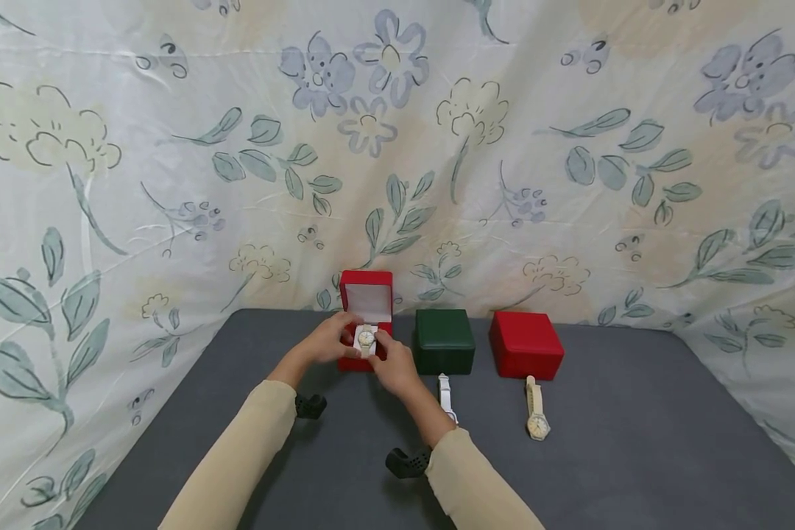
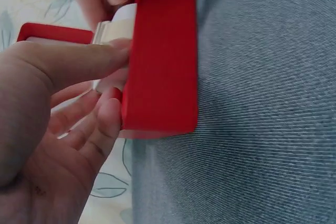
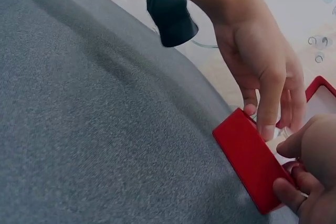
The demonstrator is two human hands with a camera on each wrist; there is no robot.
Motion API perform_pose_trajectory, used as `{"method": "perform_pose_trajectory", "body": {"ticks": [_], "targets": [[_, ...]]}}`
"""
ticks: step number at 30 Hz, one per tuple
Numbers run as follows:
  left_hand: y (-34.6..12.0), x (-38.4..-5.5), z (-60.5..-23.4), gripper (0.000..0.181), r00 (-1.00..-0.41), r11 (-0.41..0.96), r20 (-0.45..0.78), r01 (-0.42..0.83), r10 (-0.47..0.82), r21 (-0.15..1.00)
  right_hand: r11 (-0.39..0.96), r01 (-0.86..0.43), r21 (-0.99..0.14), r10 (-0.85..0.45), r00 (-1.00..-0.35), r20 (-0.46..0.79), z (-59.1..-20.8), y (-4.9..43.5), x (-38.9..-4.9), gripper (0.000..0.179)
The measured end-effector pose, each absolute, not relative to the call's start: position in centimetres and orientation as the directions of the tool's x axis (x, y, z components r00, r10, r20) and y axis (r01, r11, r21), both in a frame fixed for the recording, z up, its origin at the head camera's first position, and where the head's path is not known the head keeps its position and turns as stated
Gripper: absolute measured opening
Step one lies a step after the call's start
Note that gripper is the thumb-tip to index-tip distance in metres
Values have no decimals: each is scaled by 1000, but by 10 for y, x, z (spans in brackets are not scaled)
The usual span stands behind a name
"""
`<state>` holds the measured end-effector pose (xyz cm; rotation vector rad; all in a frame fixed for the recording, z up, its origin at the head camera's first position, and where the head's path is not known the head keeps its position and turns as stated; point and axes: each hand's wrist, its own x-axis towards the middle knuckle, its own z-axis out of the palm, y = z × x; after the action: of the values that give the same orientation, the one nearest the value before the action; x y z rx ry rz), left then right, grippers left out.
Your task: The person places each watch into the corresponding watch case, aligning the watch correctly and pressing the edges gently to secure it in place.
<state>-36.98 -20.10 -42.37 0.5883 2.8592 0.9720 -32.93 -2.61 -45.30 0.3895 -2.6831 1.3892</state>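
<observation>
red box (image 1: pixel 354 365), its lid raised, stands on the grey table (image 1: pixel 609 442); a cream-strapped watch (image 1: pixel 366 338) on a white cushion (image 2: pixel 125 12) sits partly inside. the left hand (image 1: pixel 326 343) and right hand (image 1: pixel 395 366), close together, grip that cushion. rightward, a white watch (image 1: pixel 445 394) lies before a green box (image 1: pixel 445 353).

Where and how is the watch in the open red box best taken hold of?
Probably by the left and right sides of the white cushion under the watch, coming from above: its dial faces upward, and the open red box walls in the cushion's lower part.
</observation>
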Motion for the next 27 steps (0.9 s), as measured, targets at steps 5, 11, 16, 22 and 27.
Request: {"method": "perform_pose_trajectory", "body": {"ticks": [5, 11, 16, 22, 27], "targets": [[-199, -367, -426, 52, -951, 752, 72, 282, 300, 596, 594, -266, -759, -187, -963, 191, -451, -31, -330, 51], [-199, -364, -424, 50, -948, 783, 73, 298, 310, 546, 585, -255, -769, -176, -967, 187, -450, -32, -328, 53], [-201, -361, -418, 45, -974, 751, 99, 221, 204, 622, 537, -282, -795, -63, -953, 296, -454, -26, -324, 46], [-201, -369, -402, 44, -989, 640, 118, 33, -90, 768, 499, -251, -830, 5, -956, 292, -459, -21, -319, 46], [-192, -386, -390, 70, -982, 538, -59, -147, -178, 830, 487, -188, -853, -8, -977, 211, -457, -19, -316, 48]]}}
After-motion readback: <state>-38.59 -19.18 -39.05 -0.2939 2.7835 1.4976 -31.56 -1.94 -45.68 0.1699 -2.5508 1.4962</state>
